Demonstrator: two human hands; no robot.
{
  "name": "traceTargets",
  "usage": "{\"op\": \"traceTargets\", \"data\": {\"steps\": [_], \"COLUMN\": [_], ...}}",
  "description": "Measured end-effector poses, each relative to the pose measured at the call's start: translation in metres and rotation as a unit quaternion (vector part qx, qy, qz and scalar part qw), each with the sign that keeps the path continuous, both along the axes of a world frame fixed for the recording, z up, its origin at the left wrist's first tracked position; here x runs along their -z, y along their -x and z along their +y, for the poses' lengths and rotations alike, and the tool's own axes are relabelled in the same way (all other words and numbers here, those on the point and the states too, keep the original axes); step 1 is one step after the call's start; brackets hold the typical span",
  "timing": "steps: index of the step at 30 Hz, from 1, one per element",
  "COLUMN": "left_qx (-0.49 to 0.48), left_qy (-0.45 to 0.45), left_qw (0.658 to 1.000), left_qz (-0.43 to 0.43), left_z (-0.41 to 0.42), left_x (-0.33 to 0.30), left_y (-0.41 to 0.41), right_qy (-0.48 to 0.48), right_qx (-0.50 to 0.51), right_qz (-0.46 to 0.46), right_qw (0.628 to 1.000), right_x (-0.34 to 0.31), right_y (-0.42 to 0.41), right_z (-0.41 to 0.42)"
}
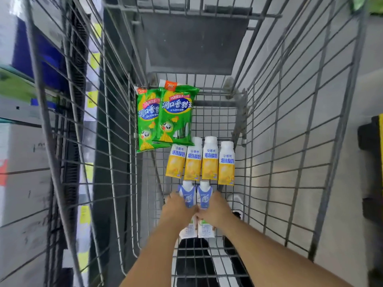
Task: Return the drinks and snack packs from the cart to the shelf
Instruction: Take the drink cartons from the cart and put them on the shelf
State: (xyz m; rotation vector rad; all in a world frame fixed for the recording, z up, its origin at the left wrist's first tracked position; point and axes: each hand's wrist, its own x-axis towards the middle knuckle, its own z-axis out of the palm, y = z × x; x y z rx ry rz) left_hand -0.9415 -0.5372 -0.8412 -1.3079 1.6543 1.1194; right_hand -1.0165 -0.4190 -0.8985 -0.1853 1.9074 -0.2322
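Note:
Inside the wire cart (275,141), two blue-and-white drink bottles lie side by side on the floor of the basket. My left hand (177,210) is wrapped around the left blue bottle (187,196). The right blue bottle (204,196) is gripped by my right hand (216,211). Just beyond them lies a row of several yellow yoghurt drink bottles (202,162). Two green snack packs (165,117) lie overlapping at the far left of the basket.
A shelf (27,125) with cardboard boxes and yellow price tags runs along the left of the cart. The folded grey child seat flap (192,42) stands at the cart's far end. A black-and-yellow object (371,141) sits on the floor at right.

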Motion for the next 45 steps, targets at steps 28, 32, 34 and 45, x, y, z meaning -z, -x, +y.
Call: {"op": "traceTargets", "data": {"steps": [28,32,34,45], "left_qx": [-0.185,-0.218,-0.242,-0.430], "left_qy": [0.278,0.354,0.385,0.531], "left_qw": [0.885,0.848,0.827,0.678], "left_qz": [0.323,0.328,0.331,0.271], "left_z": [-0.106,-0.090,-0.076,0.084], "left_x": [-0.440,-0.519,-0.552,-0.647], "left_y": [-0.028,-0.071,-0.099,-0.327], "right_qy": [0.312,0.361,0.386,0.534], "right_qx": [-0.170,-0.259,-0.311,-0.482], "right_qz": [0.254,0.263,0.269,0.133], "right_qw": [0.900,0.856,0.826,0.681], "right_x": [-0.492,-0.561,-0.594,-0.717], "right_y": [0.100,0.086,0.066,-0.170], "right_z": [-0.116,-0.126,-0.130,-0.090]}}
